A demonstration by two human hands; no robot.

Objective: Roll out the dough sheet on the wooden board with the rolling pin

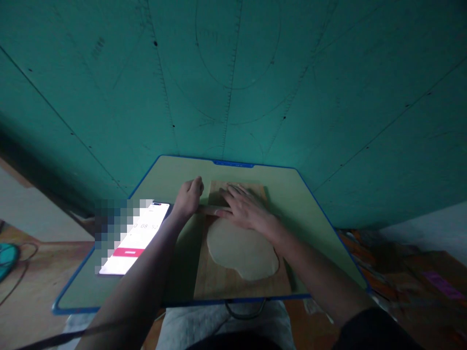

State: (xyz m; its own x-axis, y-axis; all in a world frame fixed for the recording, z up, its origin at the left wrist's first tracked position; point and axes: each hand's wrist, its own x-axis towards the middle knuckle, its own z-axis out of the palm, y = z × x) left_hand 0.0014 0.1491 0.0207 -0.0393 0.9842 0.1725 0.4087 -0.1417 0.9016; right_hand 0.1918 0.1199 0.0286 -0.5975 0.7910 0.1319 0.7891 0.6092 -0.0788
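Curling into a fist, the left hand (188, 198) sits at one end of a single slim, pale, rod-shaped rolling pin (209, 210); whether it grips that end I cannot tell. The right hand (242, 206) lies flat across the pin, fingers spread. One smooth, thin, irregularly rounded sheet of cream dough (241, 249) rests on one rectangular grained wooden board (219, 288), nearer than the pin. One blue-rimmed pale-green table (299, 204) bears them, plus one bright-screened rectangular phone (144, 233)
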